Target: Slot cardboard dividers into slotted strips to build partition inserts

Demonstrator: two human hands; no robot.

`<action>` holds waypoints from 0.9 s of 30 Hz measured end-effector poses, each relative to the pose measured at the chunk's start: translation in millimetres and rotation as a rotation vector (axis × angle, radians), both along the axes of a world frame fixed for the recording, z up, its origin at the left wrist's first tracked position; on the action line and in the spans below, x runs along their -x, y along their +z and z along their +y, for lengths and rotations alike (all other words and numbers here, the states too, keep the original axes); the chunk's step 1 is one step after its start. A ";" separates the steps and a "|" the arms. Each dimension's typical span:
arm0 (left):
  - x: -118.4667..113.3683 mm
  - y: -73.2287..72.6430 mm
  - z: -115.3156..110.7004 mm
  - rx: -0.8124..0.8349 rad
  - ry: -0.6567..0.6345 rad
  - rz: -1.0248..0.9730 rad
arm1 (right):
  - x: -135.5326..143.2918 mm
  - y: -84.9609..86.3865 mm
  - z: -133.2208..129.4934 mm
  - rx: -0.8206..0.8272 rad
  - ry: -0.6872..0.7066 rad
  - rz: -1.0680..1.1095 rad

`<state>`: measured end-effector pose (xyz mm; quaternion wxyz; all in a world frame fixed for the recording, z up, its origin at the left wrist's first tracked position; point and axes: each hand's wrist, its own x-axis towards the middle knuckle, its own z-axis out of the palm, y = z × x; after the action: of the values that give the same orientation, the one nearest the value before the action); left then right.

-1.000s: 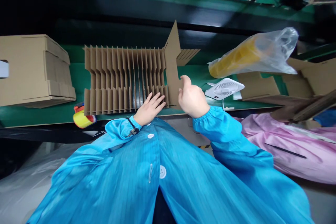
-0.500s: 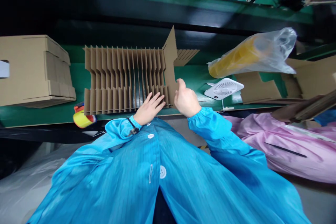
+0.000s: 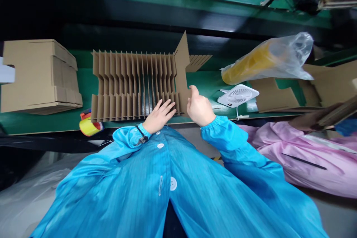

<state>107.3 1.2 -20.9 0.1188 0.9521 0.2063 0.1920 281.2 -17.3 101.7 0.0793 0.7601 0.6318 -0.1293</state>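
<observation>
A cardboard divider grid (image 3: 119, 81) with several upright slotted sheets stands on the green bench in front of me. My left hand (image 3: 159, 116) rests on the near edge of its right part, fingers spread and flat. A taller cardboard panel (image 3: 182, 68) with a notch stands at the grid's right end. Against that panel's near right side is my right hand (image 3: 199, 108), its fingers curled in and thumb pointing up at the notch. The right fingertips are hidden by the hand. Behind the panel, a slotted cardboard strip (image 3: 198, 62) shows.
Folded cardboard boxes (image 3: 30, 74) are stacked at left, beside a yellow tape roll (image 3: 89, 127). To the right lie a bagged yellow roll (image 3: 251, 63), a white fan (image 3: 239, 96) and cardboard trays (image 3: 275, 93). A person's pink sleeve (image 3: 306, 156) is at far right.
The view has shifted slightly, so the bench objects sit a little lower and farther right. Both hands keep the same pose against the cardboard.
</observation>
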 end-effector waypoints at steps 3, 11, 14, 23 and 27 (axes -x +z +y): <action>0.4 -0.3 0.3 -0.013 0.004 -0.001 | -1.0 1.4 1.6 -0.002 -0.005 0.004; -0.1 0.8 -0.3 -0.019 -0.001 0.009 | -0.4 11.5 3.9 -0.010 -0.047 -0.010; -0.2 -0.3 -0.5 -0.012 -0.004 0.012 | -0.6 14.0 1.9 -0.012 -0.048 0.000; -2.1 3.8 -2.6 -0.024 -0.004 0.012 | 1.3 27.9 -5.2 0.017 -0.064 -0.013; -2.5 3.6 -3.5 -0.015 -0.010 0.007 | -3.9 30.9 -11.5 -0.023 -0.049 -0.008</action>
<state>109.8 -2.3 -17.3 0.1117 0.9547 0.2004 0.1896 285.1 -28.8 132.6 0.0696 0.7769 0.6140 -0.1208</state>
